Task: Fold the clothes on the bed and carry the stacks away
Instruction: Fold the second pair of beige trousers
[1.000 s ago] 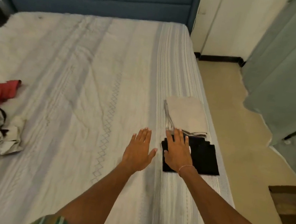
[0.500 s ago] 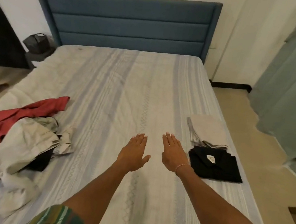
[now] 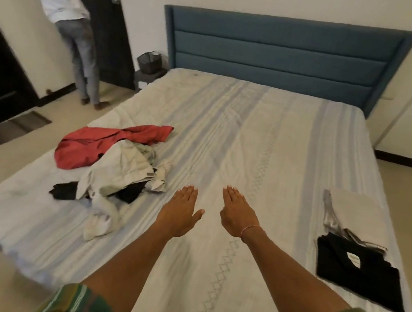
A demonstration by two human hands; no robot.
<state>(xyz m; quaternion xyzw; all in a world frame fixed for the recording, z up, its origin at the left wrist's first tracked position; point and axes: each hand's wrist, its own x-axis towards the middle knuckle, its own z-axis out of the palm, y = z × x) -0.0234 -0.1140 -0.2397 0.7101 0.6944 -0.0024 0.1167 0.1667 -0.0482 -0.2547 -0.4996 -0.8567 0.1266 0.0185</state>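
My left hand (image 3: 182,211) and my right hand (image 3: 237,213) stretch out side by side over the middle of the bed (image 3: 242,140), fingers straight, holding nothing. To the left lies a loose pile: a red garment (image 3: 98,145), a cream garment (image 3: 121,172) and black cloth (image 3: 66,189) under it. At the bed's right edge a folded black garment (image 3: 358,274) with a white label lies flat. Just beyond it sits a folded beige piece (image 3: 357,217) on grey cloth.
A blue padded headboard (image 3: 278,51) closes the far end. A person (image 3: 69,7) stands by a dark door at the far left. A dark basket (image 3: 151,62) sits on a low stand beside the bed. Beige floor runs along both sides.
My right hand has left the folded black garment and both hands have swung left toward the bed's middle. The view has lifted and turned left, bringing the loose pile and the person in.
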